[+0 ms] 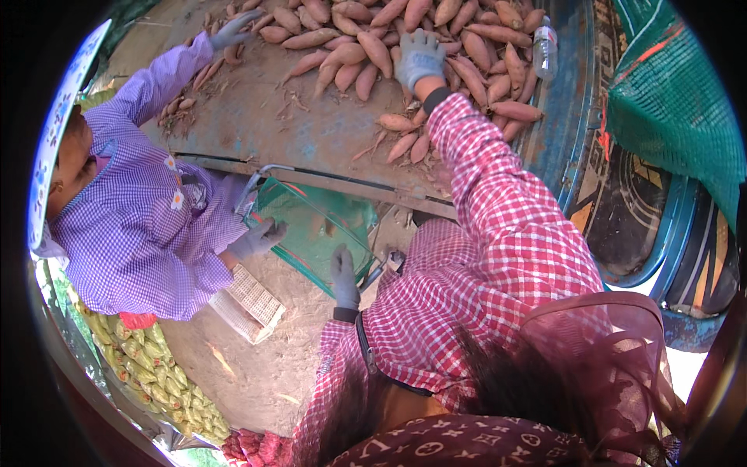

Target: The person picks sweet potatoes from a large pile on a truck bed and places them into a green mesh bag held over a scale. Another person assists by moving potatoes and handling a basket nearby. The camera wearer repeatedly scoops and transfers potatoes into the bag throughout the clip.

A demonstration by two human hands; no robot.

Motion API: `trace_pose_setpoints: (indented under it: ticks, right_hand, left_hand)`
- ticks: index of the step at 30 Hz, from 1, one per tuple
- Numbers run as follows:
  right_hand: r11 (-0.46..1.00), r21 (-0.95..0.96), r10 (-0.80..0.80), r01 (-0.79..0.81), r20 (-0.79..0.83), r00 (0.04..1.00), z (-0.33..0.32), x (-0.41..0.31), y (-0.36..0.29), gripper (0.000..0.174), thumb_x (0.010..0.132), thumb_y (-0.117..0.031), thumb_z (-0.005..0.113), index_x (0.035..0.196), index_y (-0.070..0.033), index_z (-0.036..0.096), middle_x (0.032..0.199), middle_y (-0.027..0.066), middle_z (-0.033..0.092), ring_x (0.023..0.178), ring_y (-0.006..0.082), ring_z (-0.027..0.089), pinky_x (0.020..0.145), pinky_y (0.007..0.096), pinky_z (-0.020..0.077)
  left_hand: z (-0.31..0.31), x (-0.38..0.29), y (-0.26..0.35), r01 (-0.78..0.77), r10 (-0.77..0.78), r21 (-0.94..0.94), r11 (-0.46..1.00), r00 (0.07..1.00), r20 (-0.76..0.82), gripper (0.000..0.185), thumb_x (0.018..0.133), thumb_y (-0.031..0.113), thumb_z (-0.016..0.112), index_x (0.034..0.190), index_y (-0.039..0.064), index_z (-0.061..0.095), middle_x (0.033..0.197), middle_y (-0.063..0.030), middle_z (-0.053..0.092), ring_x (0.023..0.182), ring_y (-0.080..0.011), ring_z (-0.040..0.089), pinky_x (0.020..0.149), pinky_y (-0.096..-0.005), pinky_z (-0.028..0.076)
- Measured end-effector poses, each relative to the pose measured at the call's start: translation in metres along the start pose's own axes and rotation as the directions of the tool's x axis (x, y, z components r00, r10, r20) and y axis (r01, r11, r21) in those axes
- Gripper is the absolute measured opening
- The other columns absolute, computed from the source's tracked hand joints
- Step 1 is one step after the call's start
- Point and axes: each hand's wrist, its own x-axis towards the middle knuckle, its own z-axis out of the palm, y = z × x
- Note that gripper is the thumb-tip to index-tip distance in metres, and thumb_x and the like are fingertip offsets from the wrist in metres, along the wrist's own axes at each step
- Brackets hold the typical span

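Observation:
My right hand (419,58), in a grey work glove, reaches into a heap of sweet potatoes (376,52) on a worn metal truck bed. Its palm faces down on the roots, and whether it grips one is hidden. Lower down, my left hand (344,279), gloved too, is held upright at the near edge of a green mesh bag (318,227), which hangs open on a metal frame below the bed's edge. No item shows in its fingers. A few loose sweet potatoes (402,147) lie nearer me, below my right wrist.
A co-worker in a purple checked smock (146,233) stands at the left, one gloved hand at the heap, the other beside the bag. A plastic bottle (545,49) lies right of the heap. A pale plastic basket (257,300) is on the ground. Filled bags (157,373) line the lower left.

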Motion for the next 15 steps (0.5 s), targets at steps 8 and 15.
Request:
trace_pose_setpoints:
  ticks: [8, 15]
  right_hand:
    - [0.926, -0.112, -0.274, 0.361, 0.459, 0.845, -0.029, 0.017, 0.044, 0.101, 0.056, -0.048, 0.094, 0.146, -0.026, 0.053, 0.167, 0.0168, 0.023, 0.151, 0.0439, 0.025, 0.118, 0.0648, 0.0236]
    - [0.918, 0.245, -0.357, 0.312, 0.162, 0.920, -0.023, -0.021, 0.066, 0.035, 0.091, -0.027, 0.065, 0.125, -0.018, 0.066, 0.144, 0.0118, 0.054, 0.134, 0.0418, 0.049, 0.116, 0.0610, 0.0341]
  left_hand:
    - [0.025, 0.003, 0.003, 0.114, -0.138, 0.107, 0.988, 0.960, 0.245, 0.020, 0.100, 0.023, 0.062, 0.102, 0.003, 0.059, 0.082, -0.0010, 0.056, 0.070, -0.0078, 0.052, 0.056, -0.0251, 0.048]
    - [0.028, 0.005, -0.016, -0.106, 0.013, 0.427, 0.898, 0.976, 0.217, 0.030, 0.096, 0.029, 0.066, 0.099, 0.000, 0.060, 0.074, -0.0109, 0.058, 0.066, -0.0184, 0.054, 0.062, -0.0378, 0.046]
